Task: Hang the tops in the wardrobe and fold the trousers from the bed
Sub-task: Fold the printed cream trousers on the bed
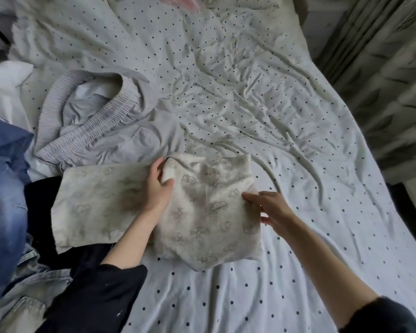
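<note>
Pinching a raised fold at the top of the cream printed trousers [202,212], your left hand [157,188] has its thumb curled over the cloth and its fingers tucked behind, so you cannot see how far they reach. Your right hand [271,209] touches the trousers' right edge with its fingers held out fairly straight; the lower fingertips slip behind the cloth and cannot be made out. The trousers lie partly folded on the polka-dot bed sheet [250,92], near the bed's near edge. Their left portion runs out flat under your left forearm and overlaps a black garment [40,203], most of which is covered. Beyond them lies a pair of grey elastic-waist trousers [94,121], crumpled, legs hidden in their own folds. Along the left frame edge, blue jeans [3,188] and a pale denim piece [27,292] are cut off, and a white fabric [3,92] above them is too bunched to identify. A pink item [185,1] at the top is cropped and blurred. Wrinkled bare sheet spreads to the right of the trousers and far up the bed, giving you room there. The bed's right edge drops away beside patterned curtains [382,80], which are smeared by blur.
</note>
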`<action>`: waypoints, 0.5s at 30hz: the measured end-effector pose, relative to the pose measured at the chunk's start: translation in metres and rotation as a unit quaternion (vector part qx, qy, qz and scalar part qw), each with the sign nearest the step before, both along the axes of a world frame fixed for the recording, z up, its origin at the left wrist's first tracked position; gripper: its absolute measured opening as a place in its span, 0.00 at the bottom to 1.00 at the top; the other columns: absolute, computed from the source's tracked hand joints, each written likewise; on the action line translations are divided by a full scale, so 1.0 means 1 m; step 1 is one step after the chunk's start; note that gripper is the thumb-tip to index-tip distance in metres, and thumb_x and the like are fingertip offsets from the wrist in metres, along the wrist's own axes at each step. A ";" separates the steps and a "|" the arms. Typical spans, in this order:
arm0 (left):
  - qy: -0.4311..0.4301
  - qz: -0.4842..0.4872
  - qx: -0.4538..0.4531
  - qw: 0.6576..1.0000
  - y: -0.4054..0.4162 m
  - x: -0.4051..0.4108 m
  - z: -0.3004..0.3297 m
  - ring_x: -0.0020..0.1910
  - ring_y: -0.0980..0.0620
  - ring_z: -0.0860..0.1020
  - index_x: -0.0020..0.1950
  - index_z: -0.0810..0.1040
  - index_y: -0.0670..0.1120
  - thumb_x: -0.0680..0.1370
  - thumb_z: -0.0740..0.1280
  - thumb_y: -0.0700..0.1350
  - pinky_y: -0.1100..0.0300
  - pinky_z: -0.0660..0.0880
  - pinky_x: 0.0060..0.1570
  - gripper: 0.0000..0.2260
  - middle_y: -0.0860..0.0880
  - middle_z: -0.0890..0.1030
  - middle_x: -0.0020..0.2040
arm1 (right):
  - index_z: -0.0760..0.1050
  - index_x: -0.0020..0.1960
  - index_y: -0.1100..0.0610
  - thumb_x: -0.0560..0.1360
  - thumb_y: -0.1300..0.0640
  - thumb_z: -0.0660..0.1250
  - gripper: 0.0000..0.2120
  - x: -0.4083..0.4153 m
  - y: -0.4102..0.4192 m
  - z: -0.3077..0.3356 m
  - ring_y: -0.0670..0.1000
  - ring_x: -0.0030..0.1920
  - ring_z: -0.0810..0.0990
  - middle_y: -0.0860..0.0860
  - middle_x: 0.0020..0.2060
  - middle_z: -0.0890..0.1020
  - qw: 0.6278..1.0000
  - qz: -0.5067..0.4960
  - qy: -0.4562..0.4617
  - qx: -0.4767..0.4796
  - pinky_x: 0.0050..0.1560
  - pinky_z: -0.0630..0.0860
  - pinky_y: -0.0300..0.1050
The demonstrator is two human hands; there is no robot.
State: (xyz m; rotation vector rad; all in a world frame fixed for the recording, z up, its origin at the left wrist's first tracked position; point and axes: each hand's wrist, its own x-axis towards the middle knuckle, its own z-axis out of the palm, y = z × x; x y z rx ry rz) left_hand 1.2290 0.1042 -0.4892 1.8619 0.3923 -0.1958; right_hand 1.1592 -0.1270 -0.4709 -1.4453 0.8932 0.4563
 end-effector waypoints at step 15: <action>0.077 -0.001 -0.096 0.992 0.072 -0.050 0.043 0.49 0.52 0.76 0.62 0.75 0.41 0.81 0.58 0.37 0.70 0.72 0.41 0.12 0.46 0.78 0.57 | 0.71 0.29 0.60 0.68 0.56 0.71 0.13 0.035 0.092 0.119 0.50 0.28 0.69 0.52 0.26 0.72 0.932 0.160 -0.132 -0.297 0.28 0.63 0.42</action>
